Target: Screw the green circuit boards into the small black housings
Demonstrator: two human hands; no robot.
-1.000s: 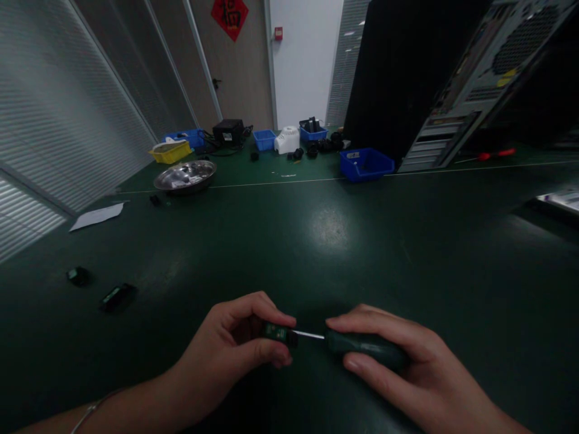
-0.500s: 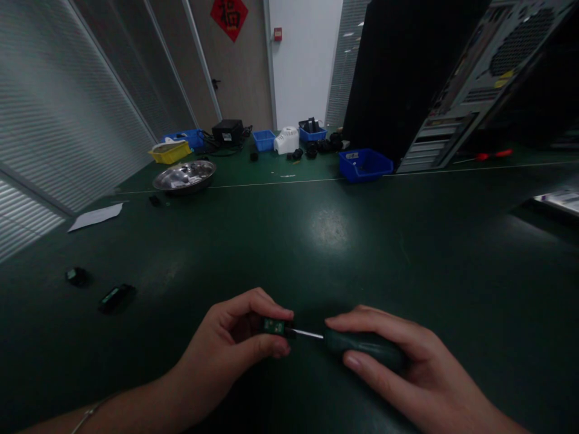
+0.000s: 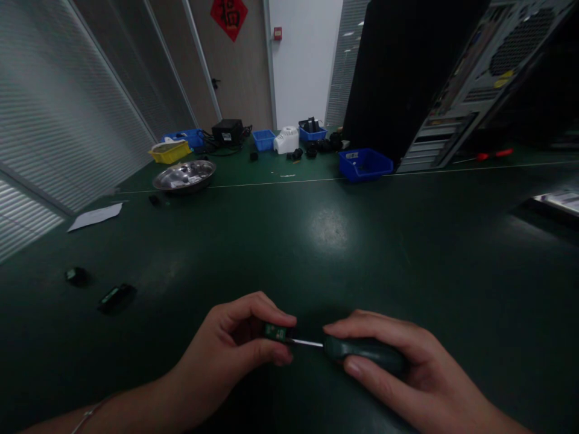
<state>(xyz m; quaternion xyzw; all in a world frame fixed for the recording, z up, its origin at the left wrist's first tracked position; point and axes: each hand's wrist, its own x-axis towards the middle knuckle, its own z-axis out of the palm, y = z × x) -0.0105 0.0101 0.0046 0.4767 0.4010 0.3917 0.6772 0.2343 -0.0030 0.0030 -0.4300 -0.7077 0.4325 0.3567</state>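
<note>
Between thumb and fingers, my left hand [image 3: 239,343] grips a small dark part with a green circuit board [image 3: 275,331] showing. My right hand [image 3: 398,361] is wrapped round the dark green handle of a screwdriver [image 3: 362,352]. The screwdriver's metal shaft points left, and its tip meets the right end of the small part. Exactly where the tip sits on it is too small to tell. Both hands are low over the dark green table [image 3: 253,241].
Two small dark parts [image 3: 116,297] [image 3: 76,275] lie at the left. Farther back are a metal bowl [image 3: 185,175], a yellow bin [image 3: 170,152], a blue bin [image 3: 365,165] and a white plastic housing [image 3: 286,140]. A computer case [image 3: 452,102] stands back right.
The screwdriver tip and the small part have shifted slightly downward, and the shaft lies a little flatter. Both hands keep their grips.
</note>
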